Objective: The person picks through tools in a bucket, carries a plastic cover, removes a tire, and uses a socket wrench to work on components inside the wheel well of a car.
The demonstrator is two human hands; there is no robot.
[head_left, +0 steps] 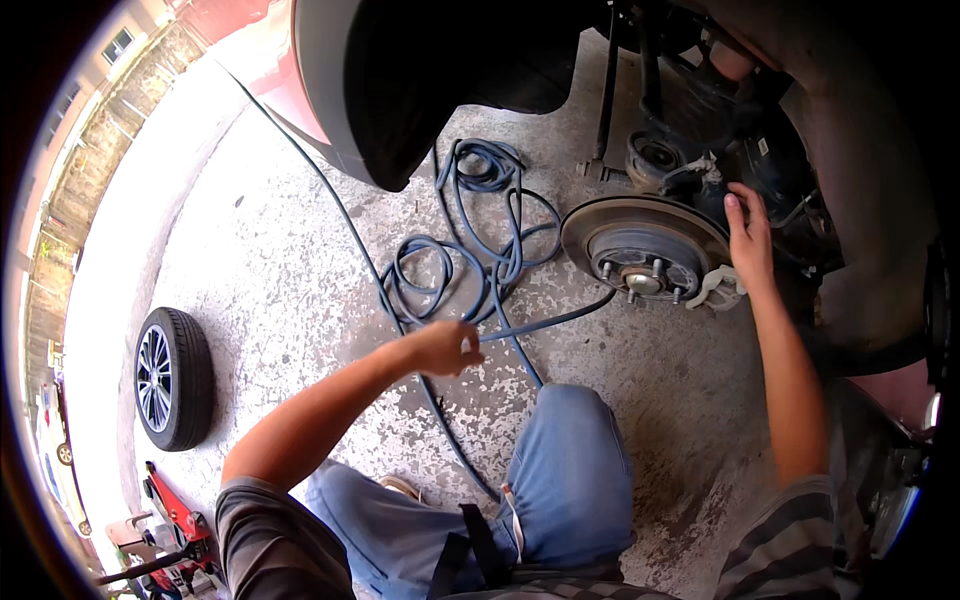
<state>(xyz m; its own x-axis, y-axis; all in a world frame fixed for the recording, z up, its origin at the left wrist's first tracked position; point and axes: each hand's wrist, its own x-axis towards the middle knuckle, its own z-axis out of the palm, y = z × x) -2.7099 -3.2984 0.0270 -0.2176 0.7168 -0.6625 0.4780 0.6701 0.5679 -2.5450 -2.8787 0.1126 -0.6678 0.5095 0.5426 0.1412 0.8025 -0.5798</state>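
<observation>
A bare brake disc (pixel 640 232) with wheel studs sits on its hub at the right, under the car's wheel arch. My right hand (pixel 750 235) reaches up beside the disc, its fingers closed against the dark brake caliper (pixel 712 203); the far side of that grip is hidden. Below this hand a pale metal bracket (pixel 716 289) shows at the disc's edge. My left hand (pixel 445 348) hovers at the centre with curled fingers, and whatever may be in them is hidden. A blue hose (pixel 560 321) passes beside the left hand; I cannot tell whether they touch.
Coils of the hose (pixel 487 165) lie on the worn concrete floor (pixel 300 250). A removed wheel (pixel 175 380) stands at the left, with a red floor jack (pixel 180 515) nearer me. The black fender liner (pixel 440 80) and a suspension arm (pixel 608 100) surround the disc area.
</observation>
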